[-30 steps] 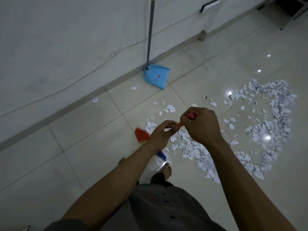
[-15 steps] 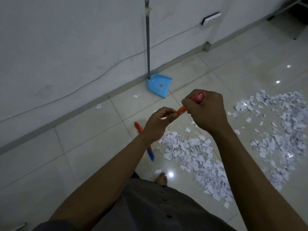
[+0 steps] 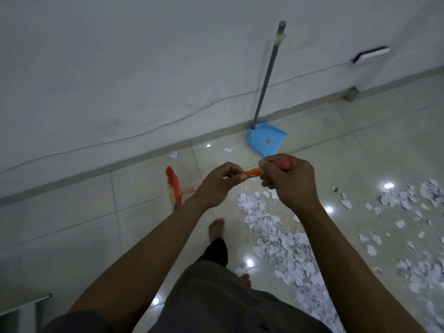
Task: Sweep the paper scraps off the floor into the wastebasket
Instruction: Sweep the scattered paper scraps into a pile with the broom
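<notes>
Orange broom handle point(image 3: 252, 173) runs between my two grips. My right grip point(image 3: 289, 181) is curled round its upper end, and my left grip point(image 3: 219, 186) pinches the shaft just beside it. Left of the left grip, the broom head point(image 3: 173, 186) hangs low; I cannot tell whether it touches the floor point(image 3: 72, 224). Paper scraps point(image 3: 276, 236) lie heaped beneath and right of the right grip. Just beyond that grip stands a blue dustpan point(image 3: 266, 138), its pole point(image 3: 266, 75) against the wall point(image 3: 120, 68).

Broom head point(image 3: 174, 186) — an orange blur
</notes>
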